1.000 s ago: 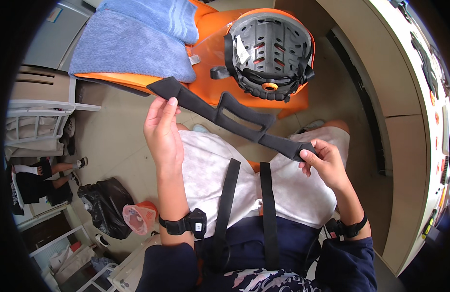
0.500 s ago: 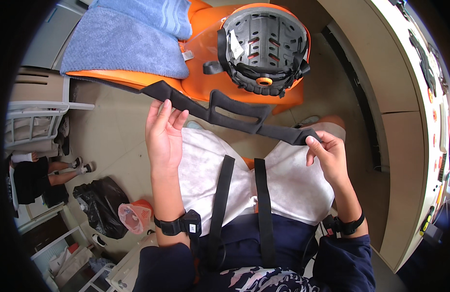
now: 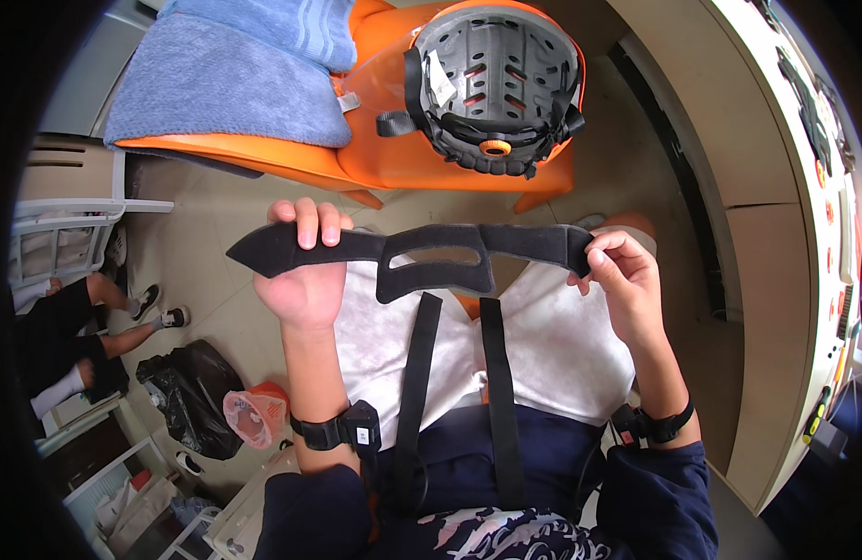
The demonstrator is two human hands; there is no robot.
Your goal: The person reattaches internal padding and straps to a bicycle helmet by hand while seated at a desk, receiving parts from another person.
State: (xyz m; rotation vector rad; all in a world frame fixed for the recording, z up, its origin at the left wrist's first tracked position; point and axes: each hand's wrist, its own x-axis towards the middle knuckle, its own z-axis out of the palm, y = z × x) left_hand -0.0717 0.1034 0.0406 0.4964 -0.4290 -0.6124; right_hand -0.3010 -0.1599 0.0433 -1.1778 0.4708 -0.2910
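A black padded fabric strap (image 3: 437,276) with a long oval slot in its wider middle is stretched out level above my lap. Its left part runs through my left hand (image 3: 305,280), whose fingers lie over the front while the pointed end sticks out past them. My right hand (image 3: 622,280) pinches the other end between thumb and fingers. Beyond the strap, an upturned helmet (image 3: 496,70) with grey lining, black straps and an orange dial rests on an orange chair (image 3: 361,168).
A folded blue towel (image 3: 230,89) covers the chair's left part. At right stands a long pale desk (image 3: 767,252) with tools on top. A black bag (image 3: 193,397) and a pink-lined bin (image 3: 254,417) are on the floor at left. Another person's legs (image 3: 114,317) show at far left.
The strap has come nearer to me and turned level, its slot now facing me more fully. My left hand has rolled over, with its fingers now across the strap's front.
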